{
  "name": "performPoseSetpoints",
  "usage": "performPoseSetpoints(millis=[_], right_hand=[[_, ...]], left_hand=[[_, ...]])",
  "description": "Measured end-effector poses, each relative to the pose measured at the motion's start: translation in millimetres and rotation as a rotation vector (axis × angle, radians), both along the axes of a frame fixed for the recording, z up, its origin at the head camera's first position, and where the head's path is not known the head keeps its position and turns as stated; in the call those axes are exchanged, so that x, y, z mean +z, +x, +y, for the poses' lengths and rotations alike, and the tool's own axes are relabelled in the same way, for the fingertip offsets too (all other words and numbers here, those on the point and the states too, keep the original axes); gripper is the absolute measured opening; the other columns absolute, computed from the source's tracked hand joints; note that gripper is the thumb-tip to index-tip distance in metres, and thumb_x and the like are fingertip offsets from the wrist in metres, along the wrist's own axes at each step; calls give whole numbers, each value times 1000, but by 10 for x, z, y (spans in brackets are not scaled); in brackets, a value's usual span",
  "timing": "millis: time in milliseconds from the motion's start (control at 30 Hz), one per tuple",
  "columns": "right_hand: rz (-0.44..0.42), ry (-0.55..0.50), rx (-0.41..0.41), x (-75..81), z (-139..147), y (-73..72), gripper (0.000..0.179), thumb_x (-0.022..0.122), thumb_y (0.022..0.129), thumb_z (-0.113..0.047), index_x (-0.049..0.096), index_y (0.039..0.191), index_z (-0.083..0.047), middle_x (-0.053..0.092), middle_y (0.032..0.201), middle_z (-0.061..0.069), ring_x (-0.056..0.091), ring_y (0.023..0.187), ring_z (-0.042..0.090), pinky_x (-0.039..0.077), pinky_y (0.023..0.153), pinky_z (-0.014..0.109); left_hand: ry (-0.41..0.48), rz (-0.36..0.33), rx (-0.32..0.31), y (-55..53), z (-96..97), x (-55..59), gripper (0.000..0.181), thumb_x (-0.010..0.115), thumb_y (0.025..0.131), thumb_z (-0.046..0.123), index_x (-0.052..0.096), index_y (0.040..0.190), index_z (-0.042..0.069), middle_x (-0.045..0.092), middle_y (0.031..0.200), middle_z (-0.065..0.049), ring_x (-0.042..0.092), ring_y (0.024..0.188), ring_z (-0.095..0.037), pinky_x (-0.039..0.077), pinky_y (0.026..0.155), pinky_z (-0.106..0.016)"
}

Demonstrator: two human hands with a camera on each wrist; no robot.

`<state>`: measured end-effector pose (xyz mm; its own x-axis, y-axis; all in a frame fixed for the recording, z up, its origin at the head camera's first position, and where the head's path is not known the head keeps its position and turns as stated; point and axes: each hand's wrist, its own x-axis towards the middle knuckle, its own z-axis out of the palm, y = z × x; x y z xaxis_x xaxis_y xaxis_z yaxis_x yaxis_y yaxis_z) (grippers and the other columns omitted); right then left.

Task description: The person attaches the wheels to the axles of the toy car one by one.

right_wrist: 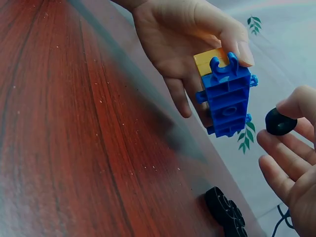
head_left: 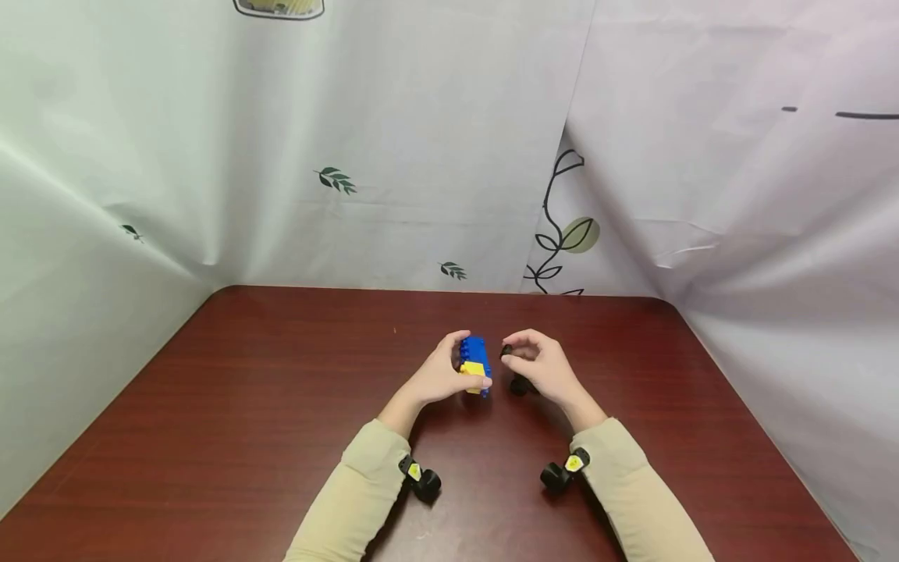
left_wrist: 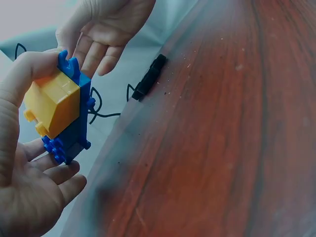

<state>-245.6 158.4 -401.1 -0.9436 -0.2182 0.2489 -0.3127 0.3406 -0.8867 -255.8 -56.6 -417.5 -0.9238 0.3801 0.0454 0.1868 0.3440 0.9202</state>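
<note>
My left hand [head_left: 437, 378] grips a toy vehicle made of building blocks, its thumb on one end and the fingers at the other. The toy has a blue base [right_wrist: 227, 103] with small axle pegs on its sides and a forked hook at one end. A yellow block [left_wrist: 57, 101] is fixed on top of the base. The ribbed underside faces my right hand [head_left: 548, 370]. Between thumb and fingertips, that hand pinches a small black wheel [right_wrist: 280, 122], held apart from the toy's side.
Several black wheels [right_wrist: 217, 203] lie together on the brown wooden table [head_left: 281, 390], just under my right hand. White cloth [head_left: 421, 117] with leaf prints hangs behind the table and along its sides. Each forearm carries a small black wrist camera [head_left: 425, 484].
</note>
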Motion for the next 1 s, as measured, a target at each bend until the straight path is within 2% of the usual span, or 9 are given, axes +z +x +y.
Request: performPoseSetpoints(millis=[200,400,533,667,800,1000], right_hand=[[-28,-35,12,95,-12,52,25,69,84,-6,61,106,1,66,102,21,65,88,21,52,71,21],[9,-20,19,243,-48,167,23,68,85,-4,60,104,5,65,103,24,63,85,18,52,70,22],[0,-28,5,146,-32,102,20,70,84,-8,63,101,0,66,106,18,63,85,16,53,71,22],[10,-42,9,54,-16,46,20,72,84,-13,64,99,-3,66,108,14,64,92,18,54,76,22],[7,-68,23,52,-28,64,20,73,83,-15,64,98,-4,66,110,14,64,98,23,55,80,24],[-4,-83,41,96,-43,92,22,73,83,-18,64,96,-3,66,111,15,66,97,26,56,82,27]], left_hand=[[0,15,20,-12,-4,-7,97,80,73,37,24,147,12,43,139,-14,47,124,-27,45,100,-43],[19,18,34,-15,-9,-17,98,82,71,39,26,148,14,45,140,-11,47,125,-24,45,100,-42],[34,17,13,-19,-19,-26,98,81,73,34,23,149,13,44,142,-12,47,127,-26,45,101,-43],[49,14,-11,-27,-18,-30,98,79,77,30,18,151,10,41,145,-15,45,129,-29,43,102,-46],[56,11,-17,-11,-12,-31,99,78,77,32,18,151,8,42,145,-14,47,128,-29,43,103,-45],[64,19,-9,3,-8,-18,100,80,73,39,23,150,10,43,145,-13,47,130,-27,42,104,-44]])
